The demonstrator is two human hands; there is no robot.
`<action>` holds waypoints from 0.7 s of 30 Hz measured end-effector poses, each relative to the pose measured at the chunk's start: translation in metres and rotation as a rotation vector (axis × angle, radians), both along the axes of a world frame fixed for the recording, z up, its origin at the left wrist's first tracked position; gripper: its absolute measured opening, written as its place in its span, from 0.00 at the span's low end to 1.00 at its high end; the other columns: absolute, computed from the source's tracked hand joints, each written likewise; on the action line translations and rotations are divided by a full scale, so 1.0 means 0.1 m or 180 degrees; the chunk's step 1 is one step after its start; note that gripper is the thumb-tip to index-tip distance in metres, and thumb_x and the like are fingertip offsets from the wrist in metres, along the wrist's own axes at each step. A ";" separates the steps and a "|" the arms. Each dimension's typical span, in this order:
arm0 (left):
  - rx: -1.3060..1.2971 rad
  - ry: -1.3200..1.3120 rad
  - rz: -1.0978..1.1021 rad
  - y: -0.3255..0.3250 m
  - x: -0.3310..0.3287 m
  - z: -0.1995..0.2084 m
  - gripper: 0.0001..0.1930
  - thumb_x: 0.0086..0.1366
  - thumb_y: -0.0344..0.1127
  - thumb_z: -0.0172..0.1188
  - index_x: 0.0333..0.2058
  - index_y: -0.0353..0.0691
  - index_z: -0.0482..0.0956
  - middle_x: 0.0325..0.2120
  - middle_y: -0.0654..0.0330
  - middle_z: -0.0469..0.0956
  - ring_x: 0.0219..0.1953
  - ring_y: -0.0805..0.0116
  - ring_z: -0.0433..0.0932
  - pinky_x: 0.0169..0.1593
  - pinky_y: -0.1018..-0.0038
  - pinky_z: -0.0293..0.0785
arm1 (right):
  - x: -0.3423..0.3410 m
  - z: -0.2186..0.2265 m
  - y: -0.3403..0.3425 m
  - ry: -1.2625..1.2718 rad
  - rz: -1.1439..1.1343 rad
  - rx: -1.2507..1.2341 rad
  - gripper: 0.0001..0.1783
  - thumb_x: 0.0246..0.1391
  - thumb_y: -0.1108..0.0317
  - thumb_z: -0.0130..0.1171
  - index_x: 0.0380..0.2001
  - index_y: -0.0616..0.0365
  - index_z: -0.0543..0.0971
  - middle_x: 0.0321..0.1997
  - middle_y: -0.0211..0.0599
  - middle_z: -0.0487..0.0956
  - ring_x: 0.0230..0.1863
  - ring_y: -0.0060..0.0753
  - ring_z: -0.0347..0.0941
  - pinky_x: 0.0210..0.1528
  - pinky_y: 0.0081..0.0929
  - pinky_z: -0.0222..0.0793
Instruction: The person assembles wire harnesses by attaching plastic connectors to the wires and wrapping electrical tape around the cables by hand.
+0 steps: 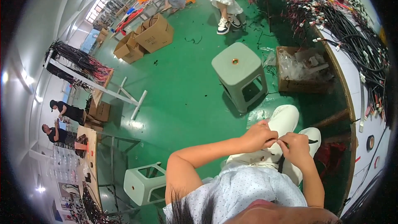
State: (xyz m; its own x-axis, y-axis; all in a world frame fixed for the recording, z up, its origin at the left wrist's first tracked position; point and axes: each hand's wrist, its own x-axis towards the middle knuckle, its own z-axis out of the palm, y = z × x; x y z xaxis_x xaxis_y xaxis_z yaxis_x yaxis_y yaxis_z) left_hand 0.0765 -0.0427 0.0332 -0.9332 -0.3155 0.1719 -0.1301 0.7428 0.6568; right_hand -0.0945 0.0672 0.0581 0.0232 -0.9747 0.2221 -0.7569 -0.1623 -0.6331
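My left hand point(260, 135) and my right hand point(295, 146) meet over my lap, above light trousers. Both pinch a thin black cable point(281, 164) whose loose end hangs down from my right hand. The fingertips of the two hands touch at the cable's upper end. What is at the cable's tip is hidden by my fingers.
A grey plastic stool point(239, 75) stands on the green floor ahead, a white stool point(144, 183) at my lower left. A cardboard box point(302, 71) of clear bags sits beside a long workbench point(352, 74) piled with black and red wire harnesses. Seated people and more boxes point(154, 33) are farther off.
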 end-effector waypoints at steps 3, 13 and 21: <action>-0.0090 0.0148 0.0057 0.02 0.00 0.00 0.02 0.57 0.31 0.59 0.27 0.42 0.76 0.15 0.62 0.75 0.21 0.62 0.73 0.46 0.67 0.67 | 0.02 -0.01 0.03 0.0085 -0.0106 0.0004 0.06 0.44 0.67 0.65 0.19 0.56 0.80 0.19 0.38 0.76 0.21 0.43 0.74 0.24 0.37 0.67; -0.0049 -0.0062 0.0073 -0.01 0.03 0.03 0.04 0.58 0.33 0.58 0.26 0.42 0.76 0.14 0.64 0.74 0.21 0.63 0.73 0.45 0.68 0.67 | 0.08 0.02 0.05 0.0147 -0.0203 0.0043 0.06 0.45 0.65 0.65 0.25 0.55 0.82 0.20 0.36 0.77 0.22 0.43 0.74 0.24 0.37 0.67; 0.0671 -0.0119 0.0725 -0.17 0.20 0.06 0.06 0.62 0.35 0.56 0.29 0.42 0.77 0.18 0.67 0.78 0.22 0.73 0.74 0.44 0.72 0.66 | -0.68 0.51 0.40 0.0921 -0.0718 -0.0505 0.22 0.49 0.72 0.61 0.49 0.61 0.74 0.52 0.46 0.72 0.58 0.49 0.64 0.62 0.38 0.57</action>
